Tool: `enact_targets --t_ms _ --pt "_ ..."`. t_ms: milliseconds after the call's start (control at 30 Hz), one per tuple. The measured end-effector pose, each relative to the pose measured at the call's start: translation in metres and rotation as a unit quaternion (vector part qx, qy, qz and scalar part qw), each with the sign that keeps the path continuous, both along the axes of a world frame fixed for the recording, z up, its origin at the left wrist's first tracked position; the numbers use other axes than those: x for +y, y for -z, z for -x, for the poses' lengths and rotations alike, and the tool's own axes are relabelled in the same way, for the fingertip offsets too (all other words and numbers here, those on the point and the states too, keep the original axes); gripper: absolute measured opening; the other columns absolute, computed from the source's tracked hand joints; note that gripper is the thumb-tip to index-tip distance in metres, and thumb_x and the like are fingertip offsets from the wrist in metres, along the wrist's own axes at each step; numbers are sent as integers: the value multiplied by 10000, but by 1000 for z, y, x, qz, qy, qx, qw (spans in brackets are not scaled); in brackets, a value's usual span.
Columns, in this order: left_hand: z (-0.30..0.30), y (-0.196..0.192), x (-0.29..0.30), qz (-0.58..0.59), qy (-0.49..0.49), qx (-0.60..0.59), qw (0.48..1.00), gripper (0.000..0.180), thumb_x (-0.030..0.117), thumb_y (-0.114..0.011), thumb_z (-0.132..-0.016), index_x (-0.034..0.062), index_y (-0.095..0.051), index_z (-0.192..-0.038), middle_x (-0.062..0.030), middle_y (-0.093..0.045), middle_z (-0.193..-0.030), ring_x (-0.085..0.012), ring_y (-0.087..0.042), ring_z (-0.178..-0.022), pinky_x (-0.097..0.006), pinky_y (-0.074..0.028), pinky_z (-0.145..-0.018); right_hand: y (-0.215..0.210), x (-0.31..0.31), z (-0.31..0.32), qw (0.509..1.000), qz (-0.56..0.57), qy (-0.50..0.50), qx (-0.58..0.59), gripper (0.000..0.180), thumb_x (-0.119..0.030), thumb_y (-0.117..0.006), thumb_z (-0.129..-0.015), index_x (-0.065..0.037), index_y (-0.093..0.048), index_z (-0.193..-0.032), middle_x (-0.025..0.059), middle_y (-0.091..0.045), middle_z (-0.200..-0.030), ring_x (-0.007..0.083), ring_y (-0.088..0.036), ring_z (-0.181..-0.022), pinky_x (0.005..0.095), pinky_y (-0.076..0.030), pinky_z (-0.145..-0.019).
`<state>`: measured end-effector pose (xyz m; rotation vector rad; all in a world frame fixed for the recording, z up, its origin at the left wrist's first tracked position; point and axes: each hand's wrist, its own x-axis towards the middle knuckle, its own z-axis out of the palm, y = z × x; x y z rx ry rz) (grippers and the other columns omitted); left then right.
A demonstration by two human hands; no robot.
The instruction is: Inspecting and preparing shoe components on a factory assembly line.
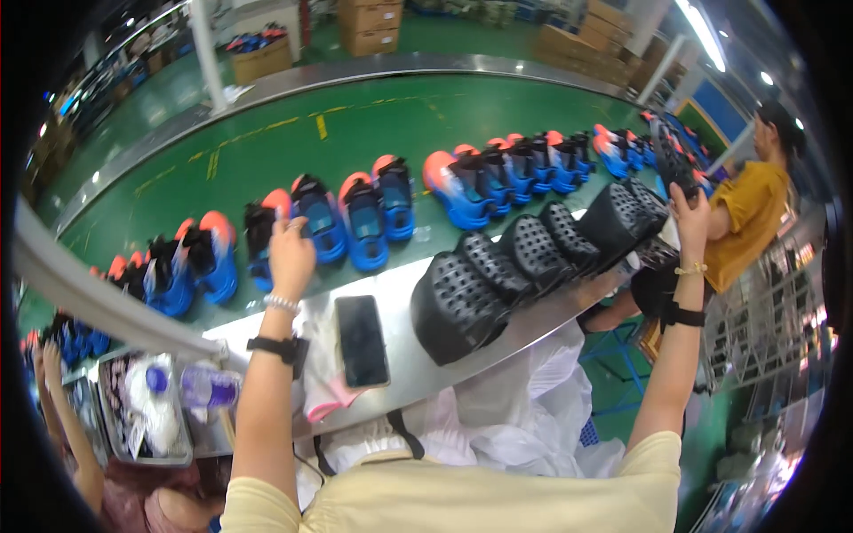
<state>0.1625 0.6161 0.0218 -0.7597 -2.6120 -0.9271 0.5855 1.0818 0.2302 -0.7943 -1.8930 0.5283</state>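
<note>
On the green conveyor belt (355,115) stand rows of blue and coral sports shoes with dark uppers. My left hand (293,258) reaches over the near edge, its fingers closed at a blue and coral shoe (259,233); the hand partly covers that shoe. Another such shoe (318,218) stands just right of it. At the far right my raised right hand (689,220) grips a black perforated clog (673,160) by its lower end. Several more black perforated clogs (458,306) sit in a line on the metal ledge (418,373) in front of me.
A phone (362,341) lies on the ledge over white and pink cloth. At left are a tray (182,449) and a purple-labelled bottle (209,388). A co-worker in a mustard shirt (755,213) sits at right; another person's arm (75,426) shows at left. Cardboard boxes (370,27) stand beyond.
</note>
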Motion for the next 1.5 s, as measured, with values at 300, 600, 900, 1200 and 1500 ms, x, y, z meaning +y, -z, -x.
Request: enact_targets --t_ms 300,600,900,1200,1500 --pt "-6 23 -29 -91 39 -133 986 311 150 -655 -795 52 -622 -1088 -205 -646 -1046 -372 -604 -993 -413 -472 -856 22 -334 280 886 -90 -328 -315 413 -329 -747 -718 14 -670 -935 210 -664 -847 331 -655 -828 387 -509 -742" --pt "-12 7 -59 -114 14 -211 971 331 223 -642 -820 120 -620 -1134 -206 -663 -975 -376 -621 -944 -439 -485 -811 73 -398 421 870 -151 -235 -407 413 -348 -781 -681 1 -672 -872 210 -669 -903 350 -656 -879 409 -538 -764" --pt "-4 13 -53 -94 19 -139 986 287 261 -649 -820 153 -635 -1086 -167 -680 -907 -355 -649 -862 -437 -513 -734 99 -416 425 872 -274 -212 -345 388 -365 -715 -759 14 -632 -765 201 -654 -762 342 -658 -753 412 -535 -686" --pt "-6 5 -59 -94 5 -158 983 275 264 -654 -818 159 -636 -1071 -163 -681 -869 -351 -652 -841 -435 -512 -712 151 -401 417 922 -168 -227 -264 377 -331 -660 -824 33 -596 -751 230 -638 -760 388 -643 -752 437 -528 -675" --pt "-3 6 -67 -79 -2 -162 984 295 258 -656 -815 159 -629 -1092 -178 -679 -854 -360 -651 -829 -452 -510 -716 97 -398 463 749 127 -295 -580 325 -303 -780 -703 11 -702 -735 124 -677 -637 173 -646 -511 321 -540 -518"
